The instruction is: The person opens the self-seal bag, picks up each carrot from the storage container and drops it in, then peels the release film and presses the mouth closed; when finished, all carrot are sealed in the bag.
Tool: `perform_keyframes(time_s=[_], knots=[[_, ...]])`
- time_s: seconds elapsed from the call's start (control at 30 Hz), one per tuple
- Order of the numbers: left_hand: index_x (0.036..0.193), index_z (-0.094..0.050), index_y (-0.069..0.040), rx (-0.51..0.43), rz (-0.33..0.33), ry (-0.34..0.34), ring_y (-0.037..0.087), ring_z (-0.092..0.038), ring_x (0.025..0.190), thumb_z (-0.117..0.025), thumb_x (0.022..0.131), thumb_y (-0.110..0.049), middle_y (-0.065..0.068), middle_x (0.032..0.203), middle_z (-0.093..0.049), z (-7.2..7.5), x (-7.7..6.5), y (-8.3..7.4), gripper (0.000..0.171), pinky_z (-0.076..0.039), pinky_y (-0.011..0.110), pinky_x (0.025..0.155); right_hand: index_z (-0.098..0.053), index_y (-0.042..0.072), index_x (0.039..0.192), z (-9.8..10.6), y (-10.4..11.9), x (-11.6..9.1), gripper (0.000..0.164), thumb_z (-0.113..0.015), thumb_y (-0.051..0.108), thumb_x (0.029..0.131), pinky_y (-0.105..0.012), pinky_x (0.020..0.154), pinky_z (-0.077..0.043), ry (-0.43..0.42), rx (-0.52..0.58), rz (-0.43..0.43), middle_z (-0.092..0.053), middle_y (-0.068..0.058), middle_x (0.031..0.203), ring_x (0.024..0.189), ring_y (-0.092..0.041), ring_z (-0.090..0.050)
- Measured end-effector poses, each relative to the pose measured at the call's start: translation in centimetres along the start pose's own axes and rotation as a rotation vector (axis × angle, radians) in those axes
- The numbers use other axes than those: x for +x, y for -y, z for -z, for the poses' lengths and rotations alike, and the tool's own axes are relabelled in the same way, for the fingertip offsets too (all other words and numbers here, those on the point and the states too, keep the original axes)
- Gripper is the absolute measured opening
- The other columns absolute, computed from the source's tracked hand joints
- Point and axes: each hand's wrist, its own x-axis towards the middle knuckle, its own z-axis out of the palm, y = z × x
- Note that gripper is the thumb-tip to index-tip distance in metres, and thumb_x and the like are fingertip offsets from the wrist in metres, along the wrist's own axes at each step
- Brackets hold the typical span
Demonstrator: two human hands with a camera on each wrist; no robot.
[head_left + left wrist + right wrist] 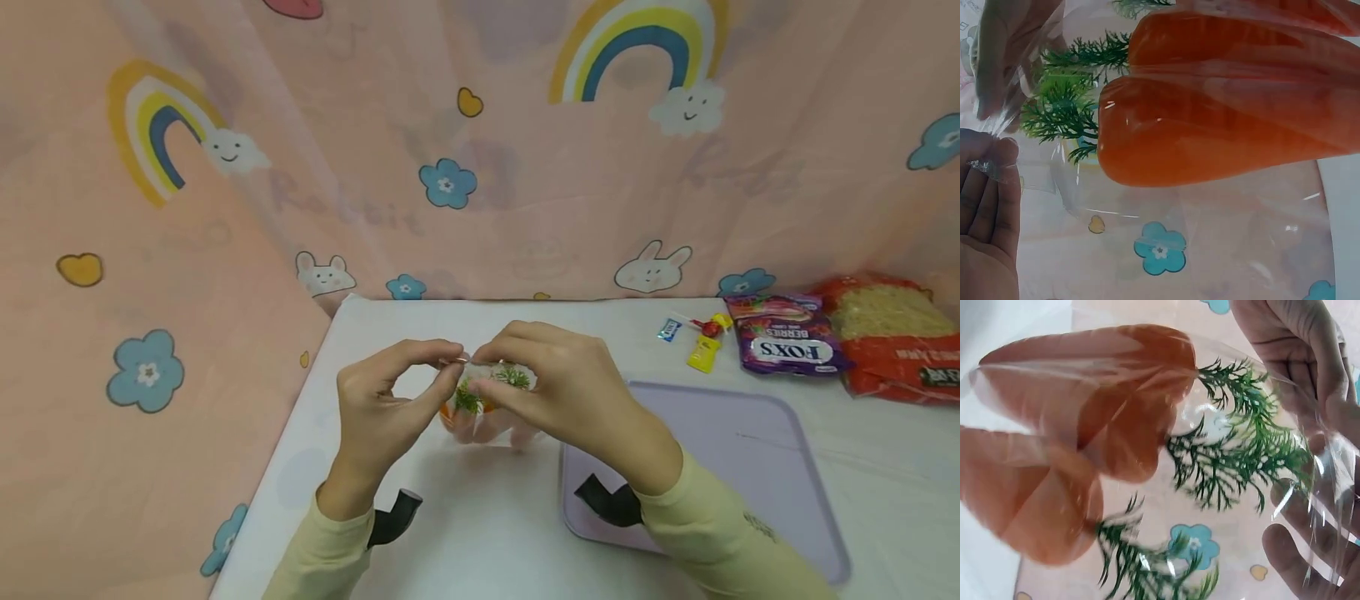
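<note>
A clear plastic bag (1335,469) hangs beneath both hands, its top gathered at their fingertips. Inside, orange carrots (1197,131) with feathery green tops (1222,462) show through the film. My left hand (378,412) pinches the gathered neck between thumb and forefinger, where a thin reddish strand (453,361) shows. Close against it, my right hand (566,379) also pinches at the neck with thumb and curled forefinger. In the head view the two hands partly cover the bag.
A lilac tray (720,467) lies on the white table (465,533) at right. Beyond it are small wrapped candies (703,353), a lollipop (709,328), a purple FOX'S pack (783,337) and a red bag (892,333). Patterned pink cloth (510,233) hangs behind.
</note>
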Motion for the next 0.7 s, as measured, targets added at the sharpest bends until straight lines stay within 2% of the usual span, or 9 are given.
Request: perform_keyframes(time_s=[0.13, 0.2, 0.37, 0.47, 0.57, 0.7], knots=[[0.086, -0.067, 0.010, -0.077, 0.014, 0.016, 0.021, -0.065, 0.066, -0.068, 0.069, 0.019, 0.016, 0.076, -0.069, 0.2, -0.1, 0.2, 0.019, -0.055, 0.026, 0.066, -0.072, 0.017, 0.079, -0.3, 0.3, 0.3, 0.013, -0.077, 0.029, 0.078, -0.017, 0.052, -0.045, -0.015, -0.032, 0.013, -0.064, 0.012, 0.077, 0.065, 0.000, -0.058], [0.090, -0.066, 0.011, -0.115, 0.047, 0.039, 0.022, -0.067, 0.069, -0.068, 0.069, 0.020, 0.018, 0.078, -0.069, 0.3, -0.2, 0.3, 0.023, -0.056, 0.027, 0.067, -0.072, 0.016, 0.078, -0.4, 0.3, 0.3, 0.013, -0.078, 0.028, 0.078, -0.017, 0.052, -0.045, -0.029, -0.047, 0.018, -0.064, 0.011, 0.075, 0.063, -0.001, -0.057], [0.100, -0.066, 0.007, -0.166, 0.221, 0.180, 0.022, -0.069, 0.078, -0.073, 0.070, 0.015, 0.014, 0.088, -0.070, 0.7, -0.4, 0.6, 0.032, -0.056, 0.033, 0.074, -0.072, 0.014, 0.079, -0.5, 0.0, 0.2, 0.012, -0.078, 0.025, 0.078, -0.018, 0.055, -0.048, -0.068, -0.025, 0.042, -0.065, 0.008, 0.075, 0.064, -0.003, -0.059], [0.093, -0.070, 0.005, -0.167, 0.292, 0.226, 0.019, -0.069, 0.079, -0.072, 0.073, 0.012, 0.011, 0.086, -0.071, 0.8, -0.7, 0.8, 0.021, -0.055, 0.034, 0.076, -0.072, 0.013, 0.080, -0.4, -0.2, 0.2, 0.012, -0.078, 0.022, 0.077, -0.018, 0.059, -0.049, -0.057, 0.010, 0.069, -0.066, 0.007, 0.077, 0.067, -0.003, -0.060], [0.084, -0.071, 0.004, -0.144, 0.312, 0.202, 0.017, -0.068, 0.076, -0.070, 0.076, 0.011, 0.011, 0.081, -0.071, 0.9, -0.9, 0.9, 0.011, -0.055, 0.033, 0.076, -0.071, 0.012, 0.083, -0.2, -0.3, 0.1, 0.013, -0.078, 0.021, 0.077, -0.017, 0.060, -0.050, -0.015, 0.014, 0.094, -0.066, 0.007, 0.078, 0.069, -0.001, -0.061], [0.080, -0.071, 0.005, -0.118, 0.337, 0.154, 0.017, -0.069, 0.075, -0.070, 0.076, 0.010, 0.012, 0.080, -0.071, 1.1, -1.1, 1.1, 0.007, -0.056, 0.033, 0.075, -0.070, 0.013, 0.085, 0.3, -0.9, -0.3, 0.015, -0.079, 0.022, 0.076, -0.017, 0.056, -0.049, 0.044, -0.018, 0.084, -0.066, 0.009, 0.080, 0.068, 0.000, -0.060]])
